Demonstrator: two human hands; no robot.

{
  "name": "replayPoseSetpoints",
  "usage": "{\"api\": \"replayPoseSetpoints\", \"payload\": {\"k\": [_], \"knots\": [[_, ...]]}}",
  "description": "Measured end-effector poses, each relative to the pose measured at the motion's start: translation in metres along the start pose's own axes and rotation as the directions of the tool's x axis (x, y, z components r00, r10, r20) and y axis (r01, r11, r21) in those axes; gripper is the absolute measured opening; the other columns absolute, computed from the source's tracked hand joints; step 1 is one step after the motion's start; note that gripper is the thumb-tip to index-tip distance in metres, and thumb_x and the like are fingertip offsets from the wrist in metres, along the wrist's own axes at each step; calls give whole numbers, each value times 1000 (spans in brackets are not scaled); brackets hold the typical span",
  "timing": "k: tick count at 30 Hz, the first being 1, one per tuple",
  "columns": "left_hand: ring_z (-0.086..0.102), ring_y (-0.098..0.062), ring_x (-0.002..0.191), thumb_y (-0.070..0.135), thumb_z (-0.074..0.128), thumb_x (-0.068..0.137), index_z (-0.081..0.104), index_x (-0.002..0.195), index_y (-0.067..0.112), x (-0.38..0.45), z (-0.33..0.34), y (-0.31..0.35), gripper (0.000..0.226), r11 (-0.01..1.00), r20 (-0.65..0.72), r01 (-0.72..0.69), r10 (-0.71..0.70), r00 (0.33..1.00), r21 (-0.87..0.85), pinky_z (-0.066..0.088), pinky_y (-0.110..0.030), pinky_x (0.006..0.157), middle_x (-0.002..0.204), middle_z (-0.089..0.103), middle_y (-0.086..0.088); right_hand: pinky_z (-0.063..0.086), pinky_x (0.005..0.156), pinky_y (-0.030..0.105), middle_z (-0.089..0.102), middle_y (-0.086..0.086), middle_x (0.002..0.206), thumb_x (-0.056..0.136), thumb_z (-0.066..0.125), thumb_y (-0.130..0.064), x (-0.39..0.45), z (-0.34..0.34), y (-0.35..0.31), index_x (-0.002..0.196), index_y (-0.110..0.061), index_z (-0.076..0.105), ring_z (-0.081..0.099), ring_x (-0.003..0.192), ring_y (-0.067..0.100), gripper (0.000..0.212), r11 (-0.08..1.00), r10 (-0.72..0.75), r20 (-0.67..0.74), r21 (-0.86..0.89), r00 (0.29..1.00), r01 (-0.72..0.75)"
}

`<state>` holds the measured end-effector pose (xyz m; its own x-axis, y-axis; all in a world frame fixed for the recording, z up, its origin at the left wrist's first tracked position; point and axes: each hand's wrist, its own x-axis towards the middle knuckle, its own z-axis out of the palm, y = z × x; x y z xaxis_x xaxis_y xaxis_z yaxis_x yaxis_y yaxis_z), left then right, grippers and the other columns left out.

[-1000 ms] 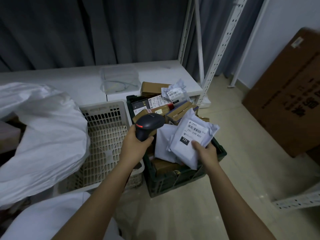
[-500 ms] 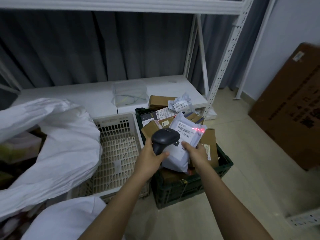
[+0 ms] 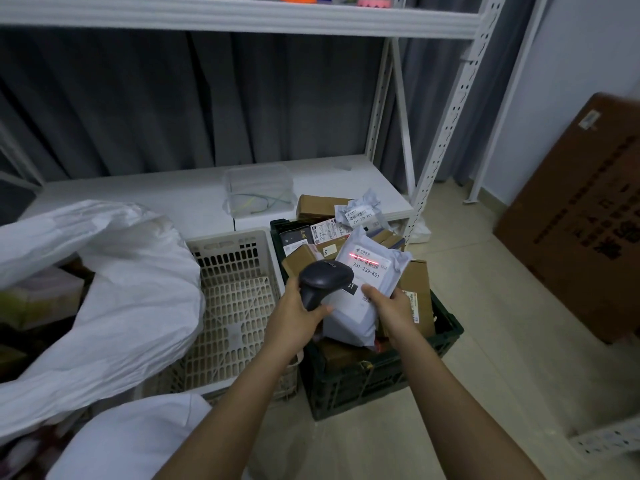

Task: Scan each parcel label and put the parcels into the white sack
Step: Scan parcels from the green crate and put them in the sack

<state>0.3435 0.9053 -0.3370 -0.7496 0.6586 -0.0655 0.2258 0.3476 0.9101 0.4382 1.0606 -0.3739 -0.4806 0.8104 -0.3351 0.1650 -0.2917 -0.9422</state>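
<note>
My left hand (image 3: pixel 297 315) grips a black handheld scanner (image 3: pixel 322 280) by its handle. My right hand (image 3: pixel 389 308) holds a grey poly-mailer parcel (image 3: pixel 356 308) upright over the dark green crate (image 3: pixel 388 375). The scanner's red line lies across the barcode on the parcel's white label (image 3: pixel 369 263). Several more parcels, brown boxes (image 3: pixel 417 292) and another grey mailer (image 3: pixel 360 211), fill the crate. The white sack (image 3: pixel 114 306) lies open and crumpled at the left.
A cream perforated basket (image 3: pixel 239 299) stands between the sack and the crate. Behind is a white shelf (image 3: pixel 166 199) with a clear plastic tub (image 3: pixel 259 190). A shelf upright (image 3: pixel 440 140) rises at the right. A big brown carton (image 3: pixel 581 216) leans on the right wall.
The parcel has been raised and turned toward the scanner, and the red scan line has slid from the label's right edge onto the barcode. My view has tilted upward.
</note>
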Motion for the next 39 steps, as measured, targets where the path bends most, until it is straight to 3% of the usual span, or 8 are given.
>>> {"api": "replayPoseSetpoints", "payload": {"k": [7, 12, 15, 19, 22, 31, 34, 39], "knots": [[58, -15, 107, 18, 79, 77, 49, 114, 28, 0, -51, -2, 49, 987, -260, -45, 4, 966, -152, 45, -32, 88, 109, 60, 10, 50, 80, 31, 67, 1, 111, 87, 70, -18, -17, 41, -15, 117, -14, 59, 63, 95, 14, 32, 986, -168, 99, 13, 981, 167], [61, -15, 100, 17, 76, 79, 49, 109, 27, -9, -137, -9, 42, 983, -570, -86, -23, 821, -164, 47, -31, 81, 104, 64, 8, 54, 87, 33, 63, -7, 118, 78, 78, -40, -33, 154, -37, 126, -28, 48, 61, 106, 12, 58, 939, -336, 202, 1, 920, 343], [59, -10, 101, 15, 75, 80, 48, 113, 27, -26, -185, -17, 45, 981, -683, -104, -36, 729, -162, 42, -24, 79, 105, 62, 13, 51, 85, 30, 57, -5, 116, 87, 71, -23, -53, 238, -46, 138, -17, 38, 57, 104, 12, 61, 932, -356, 327, 54, 876, 358], [57, -12, 101, 16, 76, 80, 48, 116, 24, -49, -233, -32, 46, 988, -779, -77, -56, 625, -133, 41, -27, 81, 107, 60, 7, 53, 86, 36, 57, 8, 123, 95, 59, -16, -79, 322, -37, 127, -16, 41, 58, 117, 30, 37, 977, 61, 698, -187, 713, 99], [59, -18, 99, 16, 75, 80, 46, 114, 24, -57, -249, -45, 45, 988, -788, -44, -89, 609, -146, 48, -35, 83, 104, 60, 4, 52, 88, 29, 45, 10, 137, 98, 53, -6, -85, 339, -18, 150, -17, 22, 55, 120, 30, 61, 944, 303, 790, -323, 534, -58], [61, -20, 90, 22, 74, 81, 47, 116, 25, -24, -194, -43, 45, 991, -617, -25, -61, 785, -130, 48, -33, 73, 100, 62, 4, 50, 73, 25, 58, 5, 106, 96, 53, -5, -27, 217, 31, 126, -6, 57, 58, 93, 21, 30, 906, -58, 594, -307, 802, 292], [60, -15, 94, 20, 74, 82, 46, 114, 26, -12, -154, -37, 43, 987, -503, -33, -51, 863, -157, 45, -29, 74, 103, 61, 6, 49, 92, 32, 59, 2, 105, 97, 51, -3, -1, 148, 45, 124, -7, 56, 57, 106, 30, 27, 882, -100, 421, -382, 902, 276], [58, -16, 104, 18, 74, 83, 46, 126, 20, 1, -84, -34, 51, 980, -321, -27, -39, 946, -199, 43, -28, 82, 114, 58, 3, 44, 97, 42, 43, 17, 143, 94, 59, -18, 32, 60, 63, 141, -11, 41, 47, 125, 36, 51, 695, -196, -30, -709, 980, 118]]}}
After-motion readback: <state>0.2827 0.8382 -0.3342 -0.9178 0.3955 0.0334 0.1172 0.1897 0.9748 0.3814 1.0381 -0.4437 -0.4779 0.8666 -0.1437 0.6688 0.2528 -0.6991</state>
